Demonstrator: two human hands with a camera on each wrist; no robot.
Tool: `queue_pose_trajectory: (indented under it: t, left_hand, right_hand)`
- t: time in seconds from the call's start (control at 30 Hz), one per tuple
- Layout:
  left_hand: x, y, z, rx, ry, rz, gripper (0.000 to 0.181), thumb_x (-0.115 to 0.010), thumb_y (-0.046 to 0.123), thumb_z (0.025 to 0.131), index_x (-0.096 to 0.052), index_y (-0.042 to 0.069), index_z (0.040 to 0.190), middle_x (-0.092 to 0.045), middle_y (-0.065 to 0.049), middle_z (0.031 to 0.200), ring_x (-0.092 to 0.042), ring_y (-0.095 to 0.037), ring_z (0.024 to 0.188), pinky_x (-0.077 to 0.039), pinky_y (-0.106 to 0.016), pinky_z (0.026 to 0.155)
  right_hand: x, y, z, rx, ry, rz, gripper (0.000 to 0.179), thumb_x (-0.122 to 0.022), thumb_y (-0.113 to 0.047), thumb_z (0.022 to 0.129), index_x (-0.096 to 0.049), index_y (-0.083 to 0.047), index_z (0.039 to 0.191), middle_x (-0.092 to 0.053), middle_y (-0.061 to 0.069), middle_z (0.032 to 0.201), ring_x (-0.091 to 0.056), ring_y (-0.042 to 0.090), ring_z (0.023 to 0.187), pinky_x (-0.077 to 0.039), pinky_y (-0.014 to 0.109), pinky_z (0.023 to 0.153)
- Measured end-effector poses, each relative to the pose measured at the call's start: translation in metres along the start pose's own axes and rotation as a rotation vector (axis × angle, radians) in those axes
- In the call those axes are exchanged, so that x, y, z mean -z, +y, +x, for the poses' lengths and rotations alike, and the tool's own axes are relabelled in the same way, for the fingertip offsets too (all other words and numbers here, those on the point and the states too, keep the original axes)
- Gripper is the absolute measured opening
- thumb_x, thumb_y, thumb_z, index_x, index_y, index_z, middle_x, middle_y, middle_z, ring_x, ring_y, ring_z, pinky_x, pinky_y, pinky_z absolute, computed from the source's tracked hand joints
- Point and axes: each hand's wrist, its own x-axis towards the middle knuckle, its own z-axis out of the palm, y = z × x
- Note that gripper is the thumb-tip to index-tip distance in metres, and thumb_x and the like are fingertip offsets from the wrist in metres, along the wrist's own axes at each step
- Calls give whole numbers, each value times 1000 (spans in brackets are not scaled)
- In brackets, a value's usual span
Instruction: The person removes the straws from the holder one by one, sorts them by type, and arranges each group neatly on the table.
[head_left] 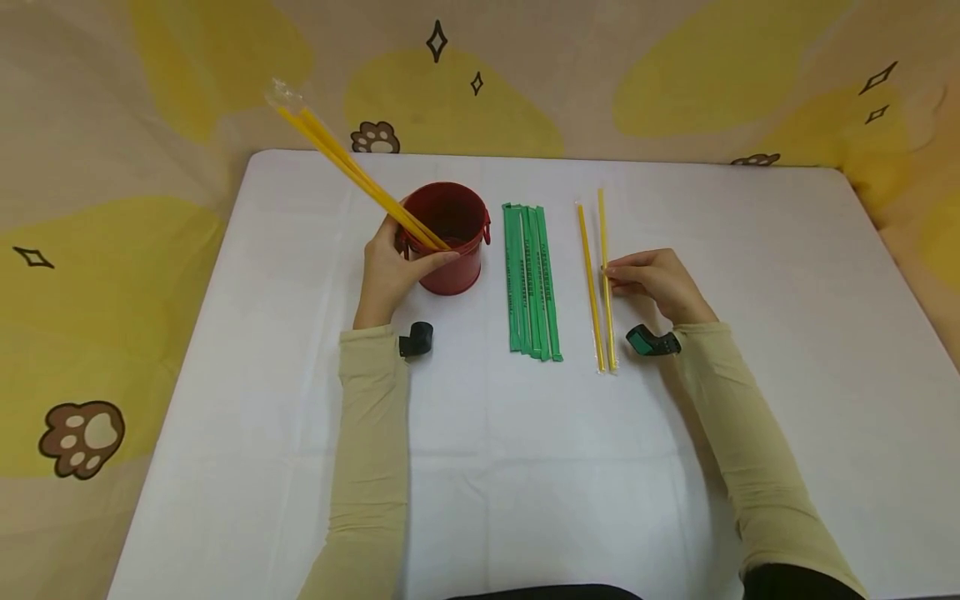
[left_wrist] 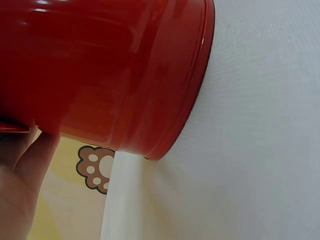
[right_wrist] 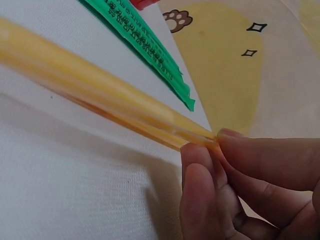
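Note:
A small red bucket (head_left: 453,277) stands upright on the table, and my left hand (head_left: 384,279) grips it from the left, thumb along the near rim. Yellow straws (head_left: 348,167) in clear wrap lean out of the bucket to the upper left, passing close to the thumb. In the left wrist view, the bucket's wall (left_wrist: 100,65) fills much of the picture and some fingers (left_wrist: 22,175) show at its side. My right hand (head_left: 663,285) pinches a wrapped yellow straw (head_left: 603,225) between thumb and fingers. Just left of it lies another yellow straw (head_left: 587,267).
Several green paper-wrapped sticks (head_left: 532,283) lie side by side between the bucket and the yellow straws. A white cloth covers the table (head_left: 525,483). Behind its far edge hangs a yellow patterned cloth (head_left: 465,100).

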Motion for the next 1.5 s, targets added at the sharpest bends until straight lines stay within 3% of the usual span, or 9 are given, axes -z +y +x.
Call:
queue_pose_trajectory:
  t: [0.27, 0.73, 1.3, 1.5]
  left_hand:
    - [0, 0, -1, 6, -2, 10, 76, -83, 18, 72, -45, 10, 138, -55, -6, 129, -49, -17, 115, -43, -30, 99]
    - [-1, -1, 0, 16, -8, 3, 76, -83, 19, 73, -44, 10, 138, -55, -6, 130, -48, -16, 118, -42, -30, 101]
    - [-1, -1, 1, 12, -5, 4, 76, -83, 20, 73, -44, 10, 138, -55, -5, 130, -48, -16, 116, -42, -29, 100]
    - [-1, 0, 0, 6, 3, 7, 76, -83, 19, 72, -46, 10, 137, -57, -6, 128, -48, -16, 106, -44, -27, 90]
  right_hand:
    - [2, 1, 6, -50, -30, -77, 34, -66, -6, 88, -59, 18, 111, -69, 3, 78, -66, 9, 66, -56, 22, 65]
    - [1, 1, 13, -42, -69, -69, 22, -66, -2, 87, -65, 15, 100, -69, 5, 76, -67, 11, 66, -56, 23, 63]
    - [0, -2, 12, -32, -79, -88, 28, -63, 0, 88, -59, 20, 108, -69, 5, 77, -67, 11, 66, -56, 22, 63]
    - [1, -2, 14, -53, -93, -112, 30, -62, 0, 89, -57, 20, 110, -69, 5, 76, -67, 10, 65, -56, 22, 62]
